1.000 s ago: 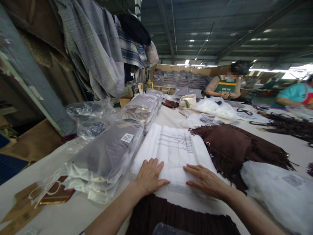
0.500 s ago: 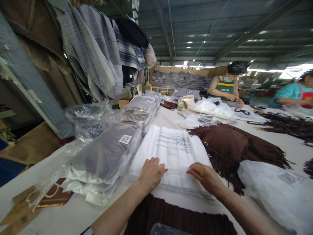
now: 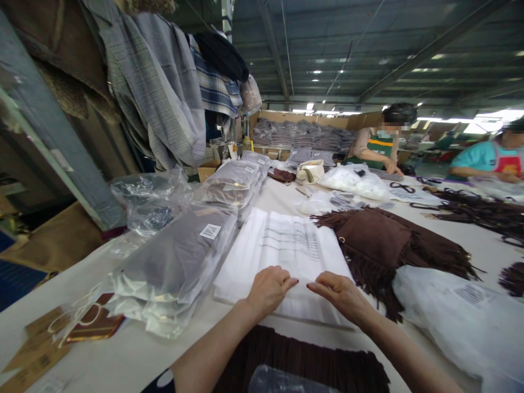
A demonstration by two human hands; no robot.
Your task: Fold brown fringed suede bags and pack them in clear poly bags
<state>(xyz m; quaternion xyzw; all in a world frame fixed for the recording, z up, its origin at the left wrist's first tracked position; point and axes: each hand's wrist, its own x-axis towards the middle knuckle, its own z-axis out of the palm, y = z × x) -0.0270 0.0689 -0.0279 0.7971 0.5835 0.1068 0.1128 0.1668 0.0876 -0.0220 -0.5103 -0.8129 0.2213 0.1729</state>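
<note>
A stack of white translucent plastic bags (image 3: pixel 270 234) with rows of dark print lies flat in front of me. My left hand (image 3: pixel 272 286) is closed in a pinch at the near part of the top bag. Opposite it, my right hand (image 3: pixel 333 289) pinches the same part, the two thumbs a short gap apart. The thin film between the fingertips is hard to make out. Nearest my body, below the stack, lies a dark brown fringed piece (image 3: pixel 303 357) with a clear plastic piece (image 3: pixel 282 379) on it.
Packed grey goods in bags (image 3: pixel 172 262) are piled left of the stack. Brown fringed bags (image 3: pixel 380 234) and a filled white plastic bag (image 3: pixel 454 305) lie right. Brown tags (image 3: pixel 41 338) sit at the left edge. Two people (image 3: pixel 380 147) work across the table.
My left hand has moved right and my right hand slightly left, so the pinched fingers are closer together. The near edge of the white bags looks flatter.
</note>
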